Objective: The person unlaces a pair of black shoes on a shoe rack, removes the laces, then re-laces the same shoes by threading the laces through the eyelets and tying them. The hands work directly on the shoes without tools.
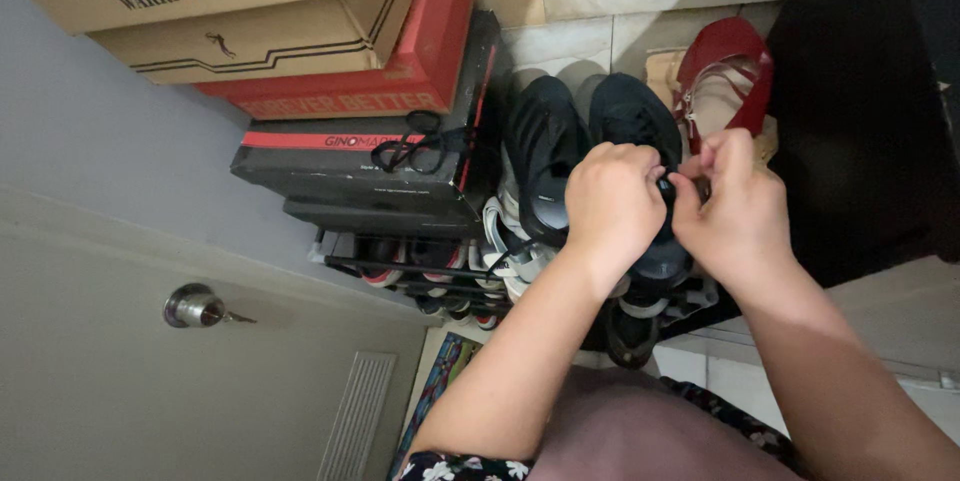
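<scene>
Both hands are working the lace area of a black sneaker (630, 116), one of a pair with its twin (545, 141) just beside it, toes up against the tiled wall on top of a shoe rack (400, 276). Left hand (612, 206) is curled nearly closed, fingertips pinched on something dark at the shoe's throat, probably the lace; right hand (735, 206) is pinched the same way, touching the left. What's actually in the pinch is hidden by the fingers, can't tell lace from tongue. Risks, as I judge them: the shoe isn't braced by anything visible, so a hard pull could slide it off the rack or knock the twin over. A red sandal (725, 71) sits just to the right, close enough to get bumped. Left of the pair is a stack of shoe boxes (360, 91) with a loose black cord (415, 146) on the black box, which looks snaggable. Door with round knob (195, 306) is well apart.
</scene>
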